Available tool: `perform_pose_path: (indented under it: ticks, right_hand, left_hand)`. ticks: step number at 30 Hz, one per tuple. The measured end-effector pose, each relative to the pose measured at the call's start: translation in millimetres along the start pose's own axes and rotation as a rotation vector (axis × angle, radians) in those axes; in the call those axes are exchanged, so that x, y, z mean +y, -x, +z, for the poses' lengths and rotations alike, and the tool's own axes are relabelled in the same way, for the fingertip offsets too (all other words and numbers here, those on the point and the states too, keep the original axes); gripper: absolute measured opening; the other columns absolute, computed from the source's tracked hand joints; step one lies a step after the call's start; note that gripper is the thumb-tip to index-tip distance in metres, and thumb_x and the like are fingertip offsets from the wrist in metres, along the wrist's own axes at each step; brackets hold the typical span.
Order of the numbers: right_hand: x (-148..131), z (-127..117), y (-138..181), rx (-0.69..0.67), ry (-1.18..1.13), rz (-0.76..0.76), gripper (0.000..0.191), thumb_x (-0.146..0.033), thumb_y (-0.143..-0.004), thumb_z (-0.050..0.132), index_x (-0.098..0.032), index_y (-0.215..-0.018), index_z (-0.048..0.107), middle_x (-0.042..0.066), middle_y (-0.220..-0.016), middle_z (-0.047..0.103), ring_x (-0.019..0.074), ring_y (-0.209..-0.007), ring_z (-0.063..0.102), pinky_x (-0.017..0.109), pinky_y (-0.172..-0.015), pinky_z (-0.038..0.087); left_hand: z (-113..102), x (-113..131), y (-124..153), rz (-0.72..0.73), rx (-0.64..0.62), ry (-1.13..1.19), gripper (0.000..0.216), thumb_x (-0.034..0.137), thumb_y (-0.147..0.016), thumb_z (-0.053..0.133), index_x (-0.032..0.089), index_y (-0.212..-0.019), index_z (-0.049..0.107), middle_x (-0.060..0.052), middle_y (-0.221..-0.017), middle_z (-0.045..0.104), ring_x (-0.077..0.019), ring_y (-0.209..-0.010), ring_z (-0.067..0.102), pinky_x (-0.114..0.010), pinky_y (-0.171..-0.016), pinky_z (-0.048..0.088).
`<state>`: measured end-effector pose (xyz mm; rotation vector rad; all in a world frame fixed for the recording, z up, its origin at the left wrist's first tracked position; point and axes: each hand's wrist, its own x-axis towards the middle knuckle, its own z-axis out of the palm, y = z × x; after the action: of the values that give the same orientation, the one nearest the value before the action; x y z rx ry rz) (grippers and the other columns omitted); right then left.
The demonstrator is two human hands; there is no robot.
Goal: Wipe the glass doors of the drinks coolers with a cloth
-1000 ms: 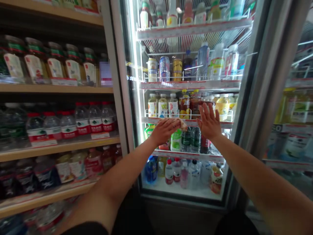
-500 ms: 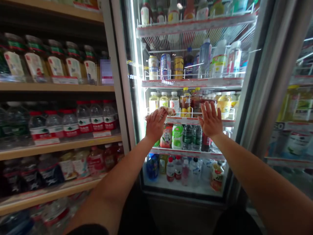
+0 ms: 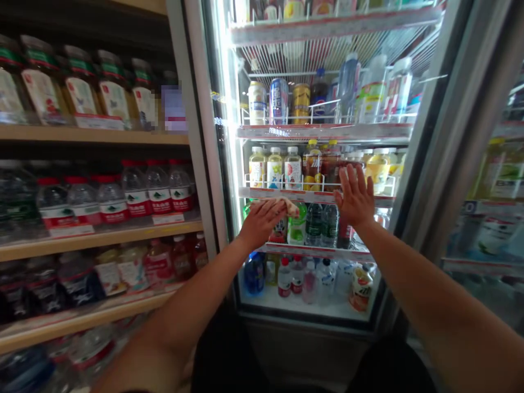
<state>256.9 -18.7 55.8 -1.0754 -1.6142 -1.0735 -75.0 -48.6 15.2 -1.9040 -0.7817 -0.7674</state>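
A lit drinks cooler with a glass door (image 3: 303,321) stands in front of me. My left hand (image 3: 258,224) lies over a pale, crumpled cloth (image 3: 291,208) and presses it to the glass. Cloth edges stick out above and to the right of the fingers. My right hand (image 3: 355,197) is spread against the glass farther right, fingers up, holding nothing. Behind the door, the left hand covers part of a row with a green-labelled bottle (image 3: 297,226). Bottles with yellow caps (image 3: 312,164) stand between and above the hands.
Left of the cooler, an open wooden shelf (image 3: 102,234) carries several rows of bottles, including red-capped water bottles (image 3: 137,191). On the right, beyond a metal frame (image 3: 454,164), another glass-fronted section holds drinks. Cans (image 3: 278,102) stand on a wire rack inside the cooler.
My left hand has slid the cloth down the glass, from the middle shelf's level to just below its edge. My right hand stays at nearly the same spot. The view has shifted slightly.
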Motion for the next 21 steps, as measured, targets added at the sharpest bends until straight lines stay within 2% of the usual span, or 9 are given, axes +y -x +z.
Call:
perform_pose_path:
  ticks: [5, 10, 15, 21]
  right_hand:
    - [-0.7, 1.6, 2.7, 0.029, -0.016, 0.004, 0.065, -0.043, -0.102, 0.039, -0.024, -0.161, 0.018, 0.008, -0.164, 0.03, 0.0279, -0.154, 0.021, 0.055, -0.123, 0.02]
    - [-0.6, 2.6, 4.3, 0.038, 0.0, 0.007, 0.065, -0.041, -0.102, 0.039, -0.025, -0.161, 0.018, 0.008, -0.164, 0.031, 0.0276, -0.154, 0.022, 0.055, -0.123, 0.021]
    - [-0.1, 3.5, 4.9, 0.071, 0.04, -0.014, 0.065, -0.041, -0.101, 0.041, -0.023, -0.16, 0.021, 0.009, -0.163, 0.033, 0.0274, -0.153, 0.024, 0.052, -0.122, 0.024]
    - [-0.5, 3.8, 4.7, 0.078, 0.042, -0.011, 0.064, -0.041, -0.101, 0.041, -0.022, -0.159, 0.025, 0.009, -0.162, 0.035, 0.0272, -0.153, 0.027, 0.052, -0.122, 0.025]
  left_hand:
    - [0.8, 5.6, 13.3, -0.304, 0.058, -0.059, 0.056, 0.014, -0.095, 0.043, 0.024, -0.15, 0.044, -0.008, -0.156, 0.044, -0.0277, -0.146, 0.038, -0.05, -0.117, 0.033]
    - [7.3, 9.4, 25.2, -0.138, 0.018, 0.001, 0.06, 0.011, -0.094, 0.046, 0.031, -0.15, 0.042, -0.003, -0.155, 0.046, -0.0214, -0.146, 0.039, -0.041, -0.12, 0.031]
    - [11.9, 6.3, 27.6, -0.355, 0.108, -0.05, 0.056, 0.012, -0.097, 0.04, 0.026, -0.151, 0.041, -0.01, -0.157, 0.042, -0.0282, -0.148, 0.035, -0.048, -0.115, 0.037]
    - [12.4, 12.7, 29.1, -0.268, 0.062, -0.015, 0.051, 0.015, -0.096, 0.046, 0.032, -0.144, 0.05, -0.004, -0.152, 0.05, -0.0227, -0.144, 0.042, -0.042, -0.116, 0.038]
